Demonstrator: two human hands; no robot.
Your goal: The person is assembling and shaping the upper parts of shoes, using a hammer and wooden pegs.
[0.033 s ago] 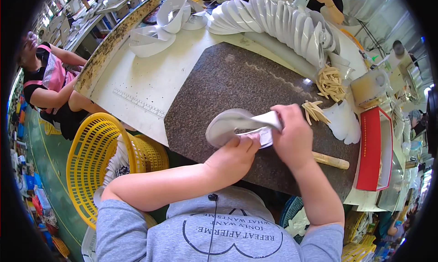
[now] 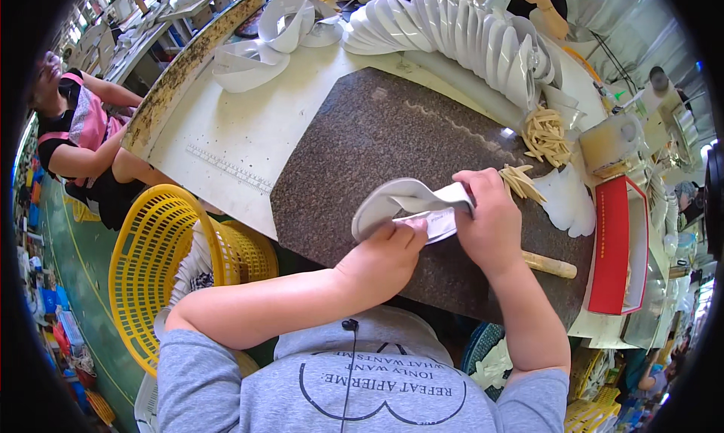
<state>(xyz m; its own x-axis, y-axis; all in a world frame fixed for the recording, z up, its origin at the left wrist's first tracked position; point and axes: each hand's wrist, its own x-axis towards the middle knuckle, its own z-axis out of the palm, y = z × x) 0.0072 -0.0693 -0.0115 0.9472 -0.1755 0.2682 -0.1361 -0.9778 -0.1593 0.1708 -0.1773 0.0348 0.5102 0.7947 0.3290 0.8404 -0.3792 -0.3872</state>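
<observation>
Nothing has moved: our left hand (image 2: 385, 256) and right hand (image 2: 490, 222) still pinch the white insole piece (image 2: 396, 203) over the granite slab (image 2: 377, 139). We judge folding underway; next, press the fold flat.

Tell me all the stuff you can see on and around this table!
White shoe piece: one, white and curved, held over the stone slab by both hands.
Stone slab: one, dark speckled grey, in the middle of the table.
White table: one, cream, under the slab.
Row of white pieces: many, white, fanned along the far edge.
Loose white pieces: a few, white, far left of the table.
Small sticks: a pile, pale yellow, right of the slab.
Wooden handle: one, tan, beside the right wrist.
Red tray: one, red, right edge.
Yellow basket: one, yellow, left of the person.
Another person: one, pink apron, far left.
Left hand: touching the piece's underside.
Right hand: gripping the piece's right end.
</observation>
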